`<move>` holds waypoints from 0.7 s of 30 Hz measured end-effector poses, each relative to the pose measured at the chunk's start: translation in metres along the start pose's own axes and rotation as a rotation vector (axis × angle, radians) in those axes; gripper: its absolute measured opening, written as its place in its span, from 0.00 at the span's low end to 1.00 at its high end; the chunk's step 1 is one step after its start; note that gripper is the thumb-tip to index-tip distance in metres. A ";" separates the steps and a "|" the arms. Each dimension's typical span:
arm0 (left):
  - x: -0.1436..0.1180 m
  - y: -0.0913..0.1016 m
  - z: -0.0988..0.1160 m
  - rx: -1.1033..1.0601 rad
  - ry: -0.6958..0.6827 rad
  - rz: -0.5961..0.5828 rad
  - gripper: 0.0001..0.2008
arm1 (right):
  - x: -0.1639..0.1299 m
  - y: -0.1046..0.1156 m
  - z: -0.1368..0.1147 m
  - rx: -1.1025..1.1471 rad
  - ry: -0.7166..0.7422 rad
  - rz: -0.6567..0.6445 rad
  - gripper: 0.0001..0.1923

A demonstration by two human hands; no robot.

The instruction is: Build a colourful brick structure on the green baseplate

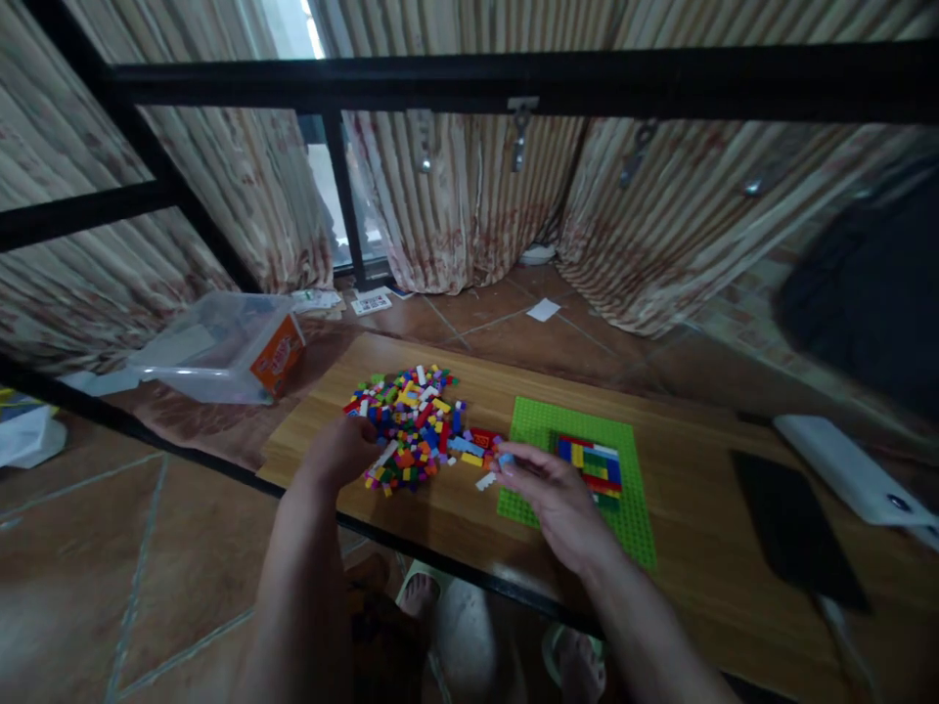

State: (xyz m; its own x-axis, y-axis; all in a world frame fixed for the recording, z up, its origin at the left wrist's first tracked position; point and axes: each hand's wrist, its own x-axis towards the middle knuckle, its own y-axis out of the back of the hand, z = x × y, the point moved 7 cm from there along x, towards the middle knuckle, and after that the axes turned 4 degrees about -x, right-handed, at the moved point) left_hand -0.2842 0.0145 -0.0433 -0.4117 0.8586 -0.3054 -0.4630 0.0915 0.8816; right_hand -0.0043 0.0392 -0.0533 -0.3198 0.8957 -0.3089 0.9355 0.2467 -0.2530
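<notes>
Sitting in the right grip [556,494], at the fingertips [511,448], 1 light-blue brick [506,459].

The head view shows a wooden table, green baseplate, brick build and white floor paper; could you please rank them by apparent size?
Wooden table
Green baseplate, partly hidden by the right hand
Brick build, also partly hidden
White floor paper, though it lies farther away

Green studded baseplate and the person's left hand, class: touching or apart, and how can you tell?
Apart: the head view plainly shows loose toy bricks and bare wooden tabletop between the left hand and the green studded baseplate.
</notes>
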 end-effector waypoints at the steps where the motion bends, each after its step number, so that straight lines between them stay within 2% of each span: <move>1: 0.002 -0.001 0.001 0.019 0.002 0.008 0.11 | -0.001 0.000 0.002 -0.042 0.006 -0.011 0.20; 5: 0.009 -0.005 0.002 0.072 0.007 0.041 0.12 | -0.003 -0.002 0.012 -0.212 0.034 -0.044 0.17; 9: 0.010 0.000 0.006 0.073 -0.008 0.075 0.11 | -0.007 0.001 0.003 -0.574 0.218 0.007 0.16; 11: 0.006 0.009 0.011 0.049 0.001 0.137 0.11 | -0.011 0.001 -0.003 -0.701 0.295 0.020 0.17; 13: 0.001 0.018 0.024 -0.003 -0.015 0.228 0.11 | -0.015 0.000 -0.005 -0.699 0.317 -0.008 0.16; 15: -0.006 0.020 0.046 -0.104 -0.095 0.266 0.12 | -0.017 -0.001 -0.005 -0.604 0.282 -0.053 0.14; 17: -0.013 0.010 0.078 -0.243 -0.245 0.202 0.12 | -0.018 0.005 -0.004 -0.452 0.205 -0.071 0.12; 19: -0.025 -0.005 0.114 -0.335 -0.414 0.128 0.11 | -0.017 0.018 -0.008 -0.279 0.138 -0.030 0.10; 21: -0.039 -0.024 0.149 -0.432 -0.587 0.039 0.09 | -0.015 0.042 -0.019 -0.122 0.123 0.068 0.11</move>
State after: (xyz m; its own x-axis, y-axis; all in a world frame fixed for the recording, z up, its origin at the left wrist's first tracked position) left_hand -0.1403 0.0539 0.0004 -0.0019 0.9973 0.0734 -0.7748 -0.0479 0.6304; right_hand 0.0430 0.0436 -0.0420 -0.2412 0.9486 -0.2047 0.9680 0.2203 -0.1200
